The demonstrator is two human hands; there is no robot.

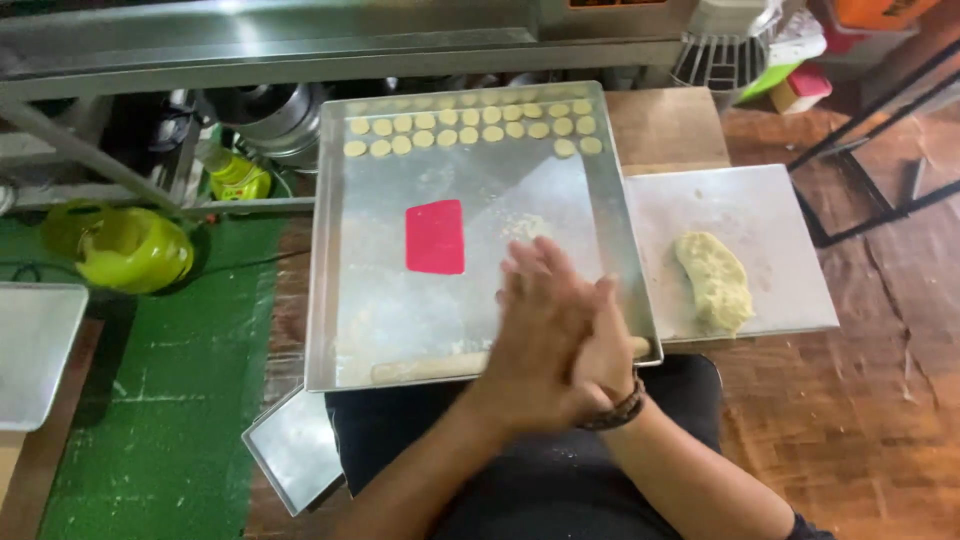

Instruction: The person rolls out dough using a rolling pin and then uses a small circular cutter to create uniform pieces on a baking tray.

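- Left hand [535, 335] and right hand [610, 350] are pressed palm to palm over the near right corner of the metal tray [335, 250], fingers extended, not curled.
- Looks like rolling a dough piece between the palms; the piece itself is hidden, so can't tell if anything is actually in there.
- To do it well: light even pressure, small circular motion, hands kept over the tray so crumbs land there.
- Match size to the dough rounds [470, 125] lined up in rows at the far end.
- Dough lump [715, 280] sits on the white board [790, 240], just right of the tray.
- Red scraper [435, 237] lies flat mid-tray; a rolled dough strip [430, 368] lies along the near edge.
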